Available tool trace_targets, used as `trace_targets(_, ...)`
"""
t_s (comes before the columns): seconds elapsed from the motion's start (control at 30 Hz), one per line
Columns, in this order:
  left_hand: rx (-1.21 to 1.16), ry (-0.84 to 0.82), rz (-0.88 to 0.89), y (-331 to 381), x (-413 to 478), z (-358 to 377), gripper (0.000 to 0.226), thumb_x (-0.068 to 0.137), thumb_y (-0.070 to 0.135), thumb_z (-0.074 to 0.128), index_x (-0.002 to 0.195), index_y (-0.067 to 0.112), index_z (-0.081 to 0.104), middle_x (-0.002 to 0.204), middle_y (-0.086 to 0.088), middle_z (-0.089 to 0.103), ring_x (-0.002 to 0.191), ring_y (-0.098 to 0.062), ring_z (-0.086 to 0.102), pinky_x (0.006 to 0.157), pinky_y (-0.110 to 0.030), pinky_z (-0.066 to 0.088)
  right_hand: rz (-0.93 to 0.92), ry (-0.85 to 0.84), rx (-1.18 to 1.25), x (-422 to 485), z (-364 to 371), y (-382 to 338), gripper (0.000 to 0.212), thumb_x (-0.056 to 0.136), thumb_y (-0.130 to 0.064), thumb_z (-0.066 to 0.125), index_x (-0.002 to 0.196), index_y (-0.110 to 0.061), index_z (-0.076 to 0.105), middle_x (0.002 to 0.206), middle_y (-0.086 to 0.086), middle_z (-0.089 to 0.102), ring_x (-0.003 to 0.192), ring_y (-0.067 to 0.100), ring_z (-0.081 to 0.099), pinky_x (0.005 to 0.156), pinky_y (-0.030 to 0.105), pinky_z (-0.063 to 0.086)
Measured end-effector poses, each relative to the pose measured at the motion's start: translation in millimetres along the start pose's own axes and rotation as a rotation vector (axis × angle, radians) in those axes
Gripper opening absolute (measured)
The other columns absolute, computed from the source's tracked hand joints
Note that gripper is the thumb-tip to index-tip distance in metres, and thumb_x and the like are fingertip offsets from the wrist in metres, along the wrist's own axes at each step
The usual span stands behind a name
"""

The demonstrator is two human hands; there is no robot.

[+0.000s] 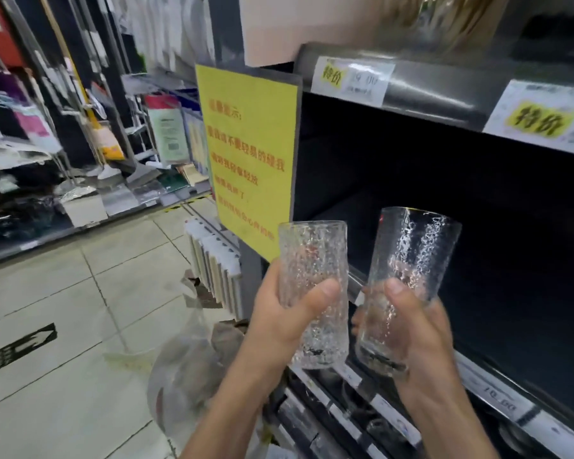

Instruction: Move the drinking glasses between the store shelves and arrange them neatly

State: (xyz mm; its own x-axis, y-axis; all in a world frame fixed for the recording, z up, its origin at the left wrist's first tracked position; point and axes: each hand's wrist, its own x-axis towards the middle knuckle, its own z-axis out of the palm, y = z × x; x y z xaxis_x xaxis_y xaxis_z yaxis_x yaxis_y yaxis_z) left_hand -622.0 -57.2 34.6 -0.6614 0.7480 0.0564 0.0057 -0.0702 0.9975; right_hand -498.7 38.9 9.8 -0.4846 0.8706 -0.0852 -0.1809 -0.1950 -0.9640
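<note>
Clear pebbled glass is filling both palms: my left hand (279, 323) is wrapping its fingers and thumb round one tall dimpled tumbler (312, 260), and my right hand (421, 336) is clamping a second clear textured tumbler (415, 246) just beside it (seemingly not touching). I am holding both before the dark metal shelf (511, 260), mid-transfer, I judge. The next move is calling for setting them upright, side by side, gently.

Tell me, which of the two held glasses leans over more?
The right-hand glass: its rim tips clearly to the right, away from its base, while the more heavily textured left-hand glass stands nearly upright.
</note>
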Motion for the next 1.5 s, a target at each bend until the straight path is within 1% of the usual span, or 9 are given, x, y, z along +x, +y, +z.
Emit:
trace_targets(0.13, 0.004, -0.095, 0.0, 6.8, 34.5, 14.6, 0.034, 0.085, 0.03, 0.064, 0.095, 0.046, 0.035, 0.066, 0.058, 0.047, 0.069, 0.041, 0.042, 0.057, 0.007, 0.036, -0.114, 0.05, -0.039, 20.3, -7.4, -19.3, 0.082, 0.053, -0.058, 0.087, 0.126, -0.041, 0.054, 0.125, -0.004, 0.068, 0.113, 0.022, 0.067, 0.093, 0.058, 0.053)
trace_targets(0.3, 0.037, -0.242, -0.035, 9.1, 81.0, 34.2, 0.035, 0.072, 0.055, 0.054, 0.096, 0.053, 0.028, 0.073, 0.058, 0.036, 0.065, 0.043, 0.036, 0.078, -0.013, 0.038, -0.142, 0.173, -0.098, 36.1, -13.3, -32.3, 0.113, 0.047, -0.057, 0.094, 0.142, -0.032, 0.039, 0.139, 0.002, 0.059, 0.122, 0.025, 0.061, 0.1, 0.06, 0.048)
trace_targets(0.43, 0.041, -0.358, 0.002, 11.8, 112.4, 47.9, 0.051, 0.082, 0.053, 0.058, 0.123, 0.048, 0.028, 0.092, 0.045, 0.03, 0.072, 0.038, 0.038, 0.095, -0.026, 0.036, -0.199, 0.307, -0.211, 50.6, -9.6, -41.4, 0.082, 0.065, -0.046, 0.088, 0.133, -0.031, 0.046, 0.122, -0.005, 0.066, 0.104, 0.013, 0.069, 0.091, 0.045, 0.057)
trace_targets(0.57, 0.031, -0.438, 0.009, 7.2, 146.2, 57.7, 0.043, 0.084, 0.041, 0.073, 0.118, 0.039, 0.046, 0.106, 0.027, 0.059, 0.088, 0.021, 0.059, 0.09, -0.028, 0.051, -0.239, 0.397, -0.296, 66.2, -8.6, -44.3, 0.058, 0.075, -0.028, 0.085, 0.12, -0.034, 0.048, 0.105, -0.011, 0.066, 0.085, -0.005, 0.067, 0.068, 0.02, 0.058)
trace_targets(0.67, 0.068, -0.449, 0.044, 1.1, 166.2, 64.8, 0.066, 0.077, 0.034, 0.083, 0.13, 0.024, 0.045, 0.115, 0.006, 0.066, 0.103, -0.005, 0.065, 0.093, -0.032, 0.053, -0.243, 0.414, -0.298, 77.0, -8.7, -40.9, 0.06, 0.074, -0.023, 0.087, 0.12, -0.032, 0.05, 0.107, -0.011, 0.07, 0.094, 0.001, 0.07, 0.084, 0.035, 0.06)
trace_targets(0.83, 0.09, -0.505, 0.11, -7.1, 189.2, 75.5, 0.052, 0.078, 0.014, 0.083, 0.104, 0.037, 0.043, 0.102, 0.011, 0.063, 0.091, 0.004, 0.061, 0.075, -0.014, 0.047, -0.292, 0.46, -0.326, 87.8, -7.6, -34.5, 0.064, 0.073, -0.01, 0.087, 0.121, -0.027, 0.048, 0.109, -0.007, 0.069, 0.094, 0.0, 0.069, 0.085, 0.025, 0.058)
trace_targets(1.0, 0.07, -0.505, 0.114, -24.3, 208.0, 81.4, 0.074, 0.072, 0.013, 0.087, 0.128, 0.016, 0.039, 0.117, -0.002, 0.063, 0.108, -0.011, 0.063, 0.086, -0.024, 0.05, -0.298, 0.514, -0.351, 98.5, -11.5, -27.5, 0.068, 0.072, -0.008, 0.087, 0.123, -0.025, 0.046, 0.107, -0.007, 0.068, 0.093, -0.002, 0.068, 0.084, 0.024, 0.055)
trace_targets(1.17, 0.079, -0.533, 0.128, -38.2, 221.6, 84.0, 0.076, 0.072, 0.01, 0.087, 0.129, 0.015, 0.036, 0.122, -0.005, 0.06, 0.112, -0.016, 0.061, 0.1, -0.038, 0.05, -0.31, 0.531, -0.379, 110.3, -16.8, -24.3, 0.07, 0.072, -0.007, 0.086, 0.124, -0.024, 0.043, 0.11, -0.007, 0.065, 0.098, 0.0, 0.066, 0.092, 0.028, 0.055)
trace_targets(1.5, 0.077, -0.563, 0.137, -52.4, 274.7, 94.3, 0.073, 0.08, 0.021, 0.081, 0.14, 0.019, 0.038, 0.118, 0.01, 0.059, 0.108, -0.005, 0.058, 0.088, -0.02, 0.048, -0.294, 0.504, -0.548, 165.2, -35.8, -19.5, 0.072, 0.076, -0.027, 0.084, 0.131, -0.031, 0.038, 0.112, -0.019, 0.059, 0.11, 0.005, 0.059, 0.097, 0.028, 0.05)
